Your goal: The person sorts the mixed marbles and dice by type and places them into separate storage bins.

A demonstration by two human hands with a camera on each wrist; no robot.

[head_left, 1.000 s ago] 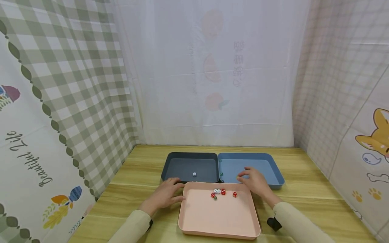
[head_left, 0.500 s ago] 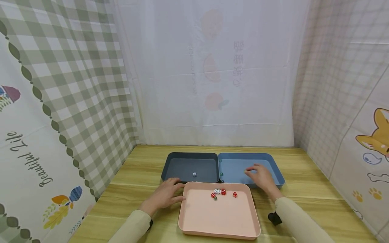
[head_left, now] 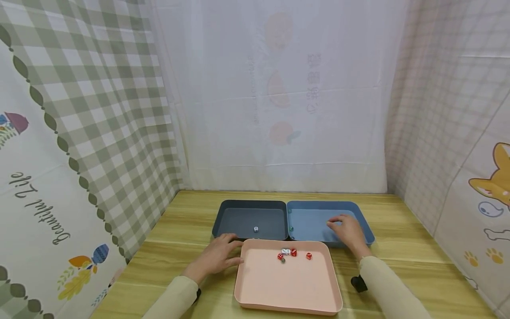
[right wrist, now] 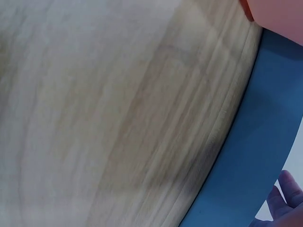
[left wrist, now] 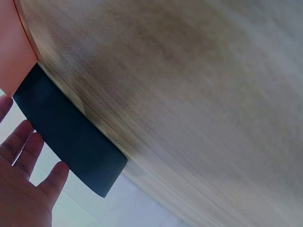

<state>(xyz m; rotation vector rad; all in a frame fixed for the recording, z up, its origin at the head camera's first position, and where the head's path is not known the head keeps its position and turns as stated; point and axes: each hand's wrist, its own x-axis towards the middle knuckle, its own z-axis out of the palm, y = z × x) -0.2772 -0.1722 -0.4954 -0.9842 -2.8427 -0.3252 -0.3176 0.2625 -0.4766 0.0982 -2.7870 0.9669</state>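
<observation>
My left hand rests with spread fingers at the left rim of the pink tray, its fingertips also near the front edge of the dark tray. My right hand is over the right part of the blue tray, thumb and index fingertips close together; I cannot tell whether something small is between them. Toward the back of the pink tray lie white dice, several red dice and a small green die. A white die sits in the dark tray. Green dice lie along the blue tray's left wall.
All three trays stand on a wood-grain table, the dark and blue ones side by side behind the pink one. A white cloth hangs behind the table, with a checked cloth on the left.
My right hand has moved right and slightly back, from the pink tray's back right corner to over the blue tray. The left hand and the visible dice have stayed in place.
</observation>
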